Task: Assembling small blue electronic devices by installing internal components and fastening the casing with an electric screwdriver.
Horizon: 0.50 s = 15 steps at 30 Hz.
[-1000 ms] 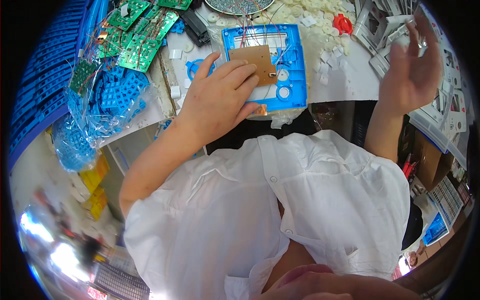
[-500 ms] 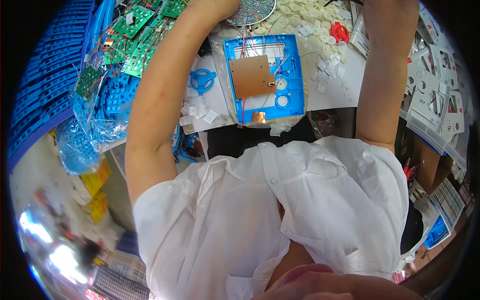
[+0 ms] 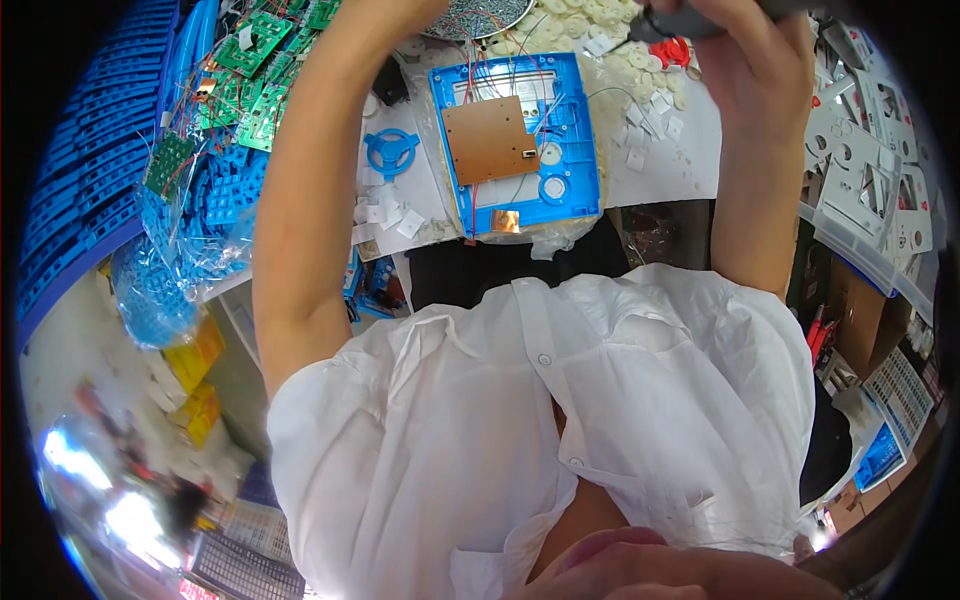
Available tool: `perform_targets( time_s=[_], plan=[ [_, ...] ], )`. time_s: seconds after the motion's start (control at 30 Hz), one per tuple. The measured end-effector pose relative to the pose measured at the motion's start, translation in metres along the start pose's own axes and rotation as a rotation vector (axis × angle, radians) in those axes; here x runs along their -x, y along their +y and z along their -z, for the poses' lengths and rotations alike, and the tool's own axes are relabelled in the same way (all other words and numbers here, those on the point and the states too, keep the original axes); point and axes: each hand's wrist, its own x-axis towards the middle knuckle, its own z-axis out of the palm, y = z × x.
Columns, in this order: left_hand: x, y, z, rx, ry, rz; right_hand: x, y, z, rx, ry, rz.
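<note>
Both arms have risen off the blue frame [image 3: 515, 140] on the worktop [image 3: 670, 170]; right hand [image 3: 745, 60] fingers grip a dark tool [image 3: 680, 22], left hand out of view.

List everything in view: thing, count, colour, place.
blue plastic frame: one, blue, centre of the white table
brown board: one, brown, lying in the frame
blue wheel part: one, blue, left of the frame
green circuit boards: several, green, far left of the table
bags of blue parts: clear bags, blue contents, left edge
white pads: many, off-white, top behind the frame
red clip: one, red, top right; kind unclear
white shirt: one, lower centre
left hand: past the top edge, forearm raised
right hand: top right, gripping a dark tool
</note>
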Motion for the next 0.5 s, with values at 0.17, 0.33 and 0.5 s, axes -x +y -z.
perform_targets(
  time_s=[0.17,0.33,0.5],
  plan=[
    [0.108,0.087,0.015,0.261,-0.103,-0.322,0.043,-0.008,-0.008,-0.271,-0.065,-0.016],
    [0.162,0.094,-0.016,0.308,0.126,-0.350,0.060,-0.015,-0.012,-0.439,-0.435,-0.046],
    [0.172,0.092,-0.020,0.353,0.198,-0.357,0.067,-0.022,-0.019,-0.401,-0.448,-0.056]
  ],
)
